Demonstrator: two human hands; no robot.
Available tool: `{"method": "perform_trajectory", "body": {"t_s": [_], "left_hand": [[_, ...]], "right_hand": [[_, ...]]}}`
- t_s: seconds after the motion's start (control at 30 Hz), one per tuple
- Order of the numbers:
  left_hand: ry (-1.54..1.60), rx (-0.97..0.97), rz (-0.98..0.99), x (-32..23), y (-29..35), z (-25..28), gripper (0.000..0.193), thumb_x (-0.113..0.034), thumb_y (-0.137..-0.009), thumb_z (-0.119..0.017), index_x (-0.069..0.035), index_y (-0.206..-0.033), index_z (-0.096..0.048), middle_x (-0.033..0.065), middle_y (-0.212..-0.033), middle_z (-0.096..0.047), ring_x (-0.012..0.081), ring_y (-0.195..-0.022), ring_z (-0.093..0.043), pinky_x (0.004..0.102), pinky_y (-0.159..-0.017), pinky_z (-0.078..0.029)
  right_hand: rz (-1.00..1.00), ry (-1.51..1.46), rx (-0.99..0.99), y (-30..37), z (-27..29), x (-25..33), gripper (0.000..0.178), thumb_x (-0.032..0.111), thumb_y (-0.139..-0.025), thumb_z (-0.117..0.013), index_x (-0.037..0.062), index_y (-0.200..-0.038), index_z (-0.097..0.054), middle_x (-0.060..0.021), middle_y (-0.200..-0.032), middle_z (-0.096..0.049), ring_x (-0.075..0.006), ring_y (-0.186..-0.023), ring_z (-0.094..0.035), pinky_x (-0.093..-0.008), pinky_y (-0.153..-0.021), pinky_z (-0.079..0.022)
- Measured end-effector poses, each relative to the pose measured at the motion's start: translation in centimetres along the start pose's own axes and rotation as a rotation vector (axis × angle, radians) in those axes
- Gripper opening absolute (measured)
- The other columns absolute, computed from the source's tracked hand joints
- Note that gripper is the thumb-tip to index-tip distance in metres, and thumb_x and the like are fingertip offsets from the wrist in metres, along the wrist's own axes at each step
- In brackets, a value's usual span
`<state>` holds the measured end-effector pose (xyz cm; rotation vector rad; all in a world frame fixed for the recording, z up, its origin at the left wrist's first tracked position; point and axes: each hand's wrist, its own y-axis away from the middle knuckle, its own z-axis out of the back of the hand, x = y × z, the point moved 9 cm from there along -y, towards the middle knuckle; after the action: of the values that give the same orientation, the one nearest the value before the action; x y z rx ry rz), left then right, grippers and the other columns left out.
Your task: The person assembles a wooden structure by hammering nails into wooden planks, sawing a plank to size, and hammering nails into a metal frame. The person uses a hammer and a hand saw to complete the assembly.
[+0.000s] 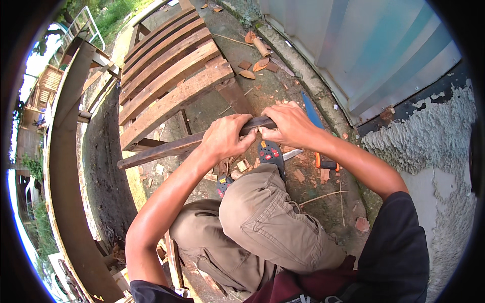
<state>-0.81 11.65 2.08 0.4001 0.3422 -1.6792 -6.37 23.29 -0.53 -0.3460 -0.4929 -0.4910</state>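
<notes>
A dark, narrow wooden slat lies across in front of my knees, its left end reaching out past the bench. My left hand is closed over it right of its middle, the thumb on the near side. Close beside, my right hand grips the slat near its right end. The two thumbs nearly meet. Just beyond stands a slatted wooden bench, its near corner above my hands. Under the slat is a dark clog with colourful charms on my foot, and a pale blade lies next to it.
A handsaw with a blue blade and an orange and black handle lies at the right. Wood chips and dry leaves litter the concrete. A corrugated metal sheet and rough wall border the right; a long board stands left.
</notes>
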Motion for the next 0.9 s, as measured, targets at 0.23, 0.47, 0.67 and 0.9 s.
{"method": "perform_trajectory", "body": {"t_s": [0.23,0.47,0.67,0.9], "left_hand": [[0.046,0.056,0.088,0.8,-0.4,-0.5,0.036,-0.028,-0.086,-0.064,0.002,-0.104,-0.072,0.0237,-0.083,-0.070,0.0403,-0.078,-0.070,0.0452,-0.073,-0.054],[0.170,0.036,0.177,0.8,-0.8,0.9,0.032,-0.029,-0.089,-0.062,0.000,-0.094,-0.073,0.0167,-0.070,-0.070,0.0312,-0.069,-0.071,0.0407,-0.069,-0.054],[0.197,0.028,0.225,1.4,0.2,0.6,0.034,-0.029,-0.090,-0.062,0.003,-0.098,-0.073,0.0208,-0.074,-0.070,0.0349,-0.073,-0.072,0.0428,-0.071,-0.053],[0.117,-0.109,0.201,3.5,-0.3,4.0,0.039,-0.031,-0.090,-0.061,0.004,-0.103,-0.074,0.0283,-0.080,-0.069,0.0417,-0.077,-0.070,0.0463,-0.074,-0.054]], "right_hand": [[0.003,-0.244,-0.575,3.4,5.8,-0.6,0.049,0.032,-0.088,-0.070,0.0040,-0.126,-0.056,-0.0172,-0.114,-0.064,-0.0314,-0.106,-0.063,-0.0430,-0.100,-0.041],[-0.685,0.006,-0.514,23.3,-10.3,-17.1,0.044,0.009,-0.088,-0.067,-0.0016,-0.128,-0.051,-0.0227,-0.125,-0.055,-0.0373,-0.120,-0.055,-0.0476,-0.103,-0.043],[-0.816,0.361,0.066,34.6,-23.0,-20.5,0.081,0.010,-0.081,-0.075,-0.0005,-0.151,-0.036,-0.0236,-0.156,-0.036,-0.0390,-0.145,-0.035,-0.0549,-0.118,-0.028],[-0.826,0.401,0.286,30.3,-20.9,-21.6,0.057,0.021,-0.096,-0.062,0.0045,-0.148,-0.045,-0.0141,-0.147,-0.048,-0.0305,-0.141,-0.042,-0.0542,-0.113,-0.034]]}}
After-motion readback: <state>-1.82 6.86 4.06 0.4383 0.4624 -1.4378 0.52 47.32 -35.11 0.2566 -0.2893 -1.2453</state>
